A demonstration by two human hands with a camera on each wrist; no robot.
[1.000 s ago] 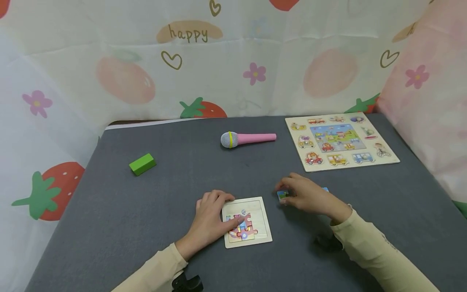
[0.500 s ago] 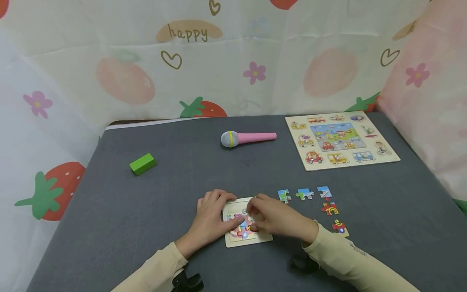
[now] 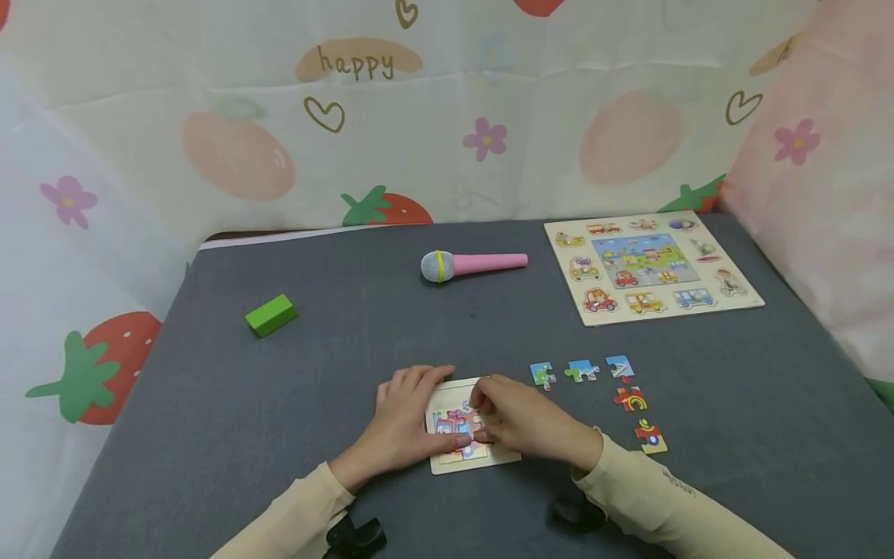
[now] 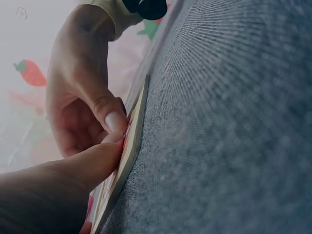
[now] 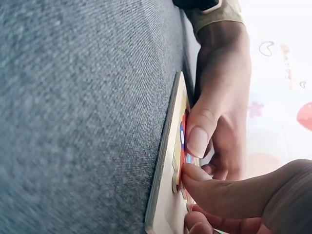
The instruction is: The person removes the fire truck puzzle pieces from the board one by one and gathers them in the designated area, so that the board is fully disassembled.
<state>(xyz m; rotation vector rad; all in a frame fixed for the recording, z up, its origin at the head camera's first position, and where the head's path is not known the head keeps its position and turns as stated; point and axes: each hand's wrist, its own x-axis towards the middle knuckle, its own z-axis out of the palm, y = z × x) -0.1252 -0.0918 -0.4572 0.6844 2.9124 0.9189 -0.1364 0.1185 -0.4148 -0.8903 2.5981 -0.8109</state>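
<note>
In the head view a wooden jigsaw board [image 3: 504, 454] with pink and blue pieces lies on the dark grey cloth. My left hand [image 3: 401, 423] rests on its left side, fingers spread toward the far corner and thumb pressing the picture. My right hand [image 3: 534, 419] reaches over the right half of the board, its fingers bent. Seen from the right wrist, its thumb and fingers pinch a red puzzle piece [image 5: 178, 183] at the picture's edge, next to the left thumb [image 5: 198, 141]. The left wrist view has both thumbs meeting over the board [image 4: 139, 122]. My right hand hides part of the picture.
Loose puzzle pieces [image 3: 582, 371] lie in a bent row right of the board, one near the right sleeve [image 3: 651, 437]. Farther back are a pink toy microphone [image 3: 475, 265], a green block [image 3: 271, 315] and a large vehicle puzzle board [image 3: 656, 307]. A printed curtain hangs behind.
My right hand has left the puzzle piece at the row's left end, which stays there, and moved left onto the board. My left thumb has slid slightly nearer me over the picture.
</note>
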